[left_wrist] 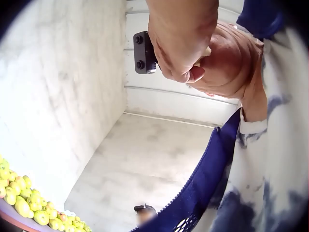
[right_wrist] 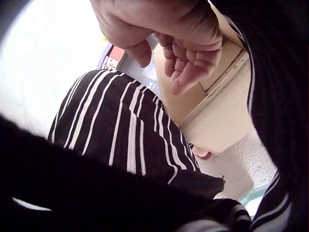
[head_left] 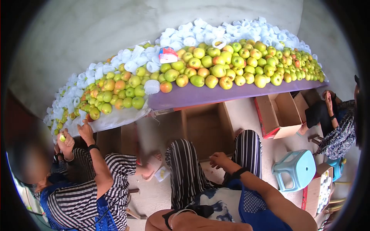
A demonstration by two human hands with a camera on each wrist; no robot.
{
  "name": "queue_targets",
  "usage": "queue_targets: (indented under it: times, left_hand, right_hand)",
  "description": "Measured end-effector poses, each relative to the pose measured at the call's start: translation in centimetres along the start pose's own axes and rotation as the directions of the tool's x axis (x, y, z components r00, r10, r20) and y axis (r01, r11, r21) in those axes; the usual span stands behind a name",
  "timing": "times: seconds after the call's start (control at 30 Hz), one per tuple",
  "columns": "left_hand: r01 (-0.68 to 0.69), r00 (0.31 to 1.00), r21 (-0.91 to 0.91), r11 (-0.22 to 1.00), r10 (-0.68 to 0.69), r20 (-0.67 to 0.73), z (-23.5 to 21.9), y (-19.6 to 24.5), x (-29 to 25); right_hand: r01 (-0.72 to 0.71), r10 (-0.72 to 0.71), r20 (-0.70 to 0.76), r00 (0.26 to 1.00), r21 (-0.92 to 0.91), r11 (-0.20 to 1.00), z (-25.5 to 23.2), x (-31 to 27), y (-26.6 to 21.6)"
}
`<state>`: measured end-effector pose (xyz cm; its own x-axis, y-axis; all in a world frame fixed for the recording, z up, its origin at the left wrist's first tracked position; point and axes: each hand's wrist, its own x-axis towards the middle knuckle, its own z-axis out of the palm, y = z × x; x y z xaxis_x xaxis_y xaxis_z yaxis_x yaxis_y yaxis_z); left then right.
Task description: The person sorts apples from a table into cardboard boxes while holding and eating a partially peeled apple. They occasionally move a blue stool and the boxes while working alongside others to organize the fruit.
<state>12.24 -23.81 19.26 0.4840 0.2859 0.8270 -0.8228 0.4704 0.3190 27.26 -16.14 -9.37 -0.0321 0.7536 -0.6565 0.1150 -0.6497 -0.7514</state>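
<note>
My right hand hangs at lower centre of the head view between my striped knees, fingers loosely curled and empty, over the cardboard box. The apples lie above it across the upper frame, nearer this hand. My left hand, tucked at the bottom edge, looks curled and empty.

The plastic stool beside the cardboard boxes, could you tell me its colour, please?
Light blue stool, clearest in the head view.
</note>
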Motion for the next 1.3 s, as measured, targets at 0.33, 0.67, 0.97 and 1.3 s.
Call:
queue_targets:
  times: [0.33, 0.67, 0.97, 1.3]
  left_hand:
    - [0.021, 0.998, -0.097, 0.995, -0.027, -0.060, -0.2, 0.9, -0.3]
    - [0.112, 0.917, -0.110, 0.988, -0.145, -0.372, -4.8, 2.5, -0.5]
    - [0.081, 0.739, -0.264, 0.961, -0.236, -0.631, -14.2, 0.0, -5.3]
    - [0.088, 0.548, -0.383, 0.920, -0.366, -0.752, -24.8, -3.9, -18.9]
  right_hand:
    - [-0.006, 0.006, -0.011, 1.000, 0.003, 1.000, 0.2, -0.1, -0.3]
    - [-0.007, 0.008, -0.021, 1.000, 0.020, 1.000, 0.2, 1.5, 1.0]
    - [0.082, -0.084, -0.023, 0.996, -0.107, 0.991, 0.1, 2.9, 2.1]
    - [-0.050, 0.040, -0.123, 0.992, -0.083, 0.995, -1.6, 4.3, 2.7]
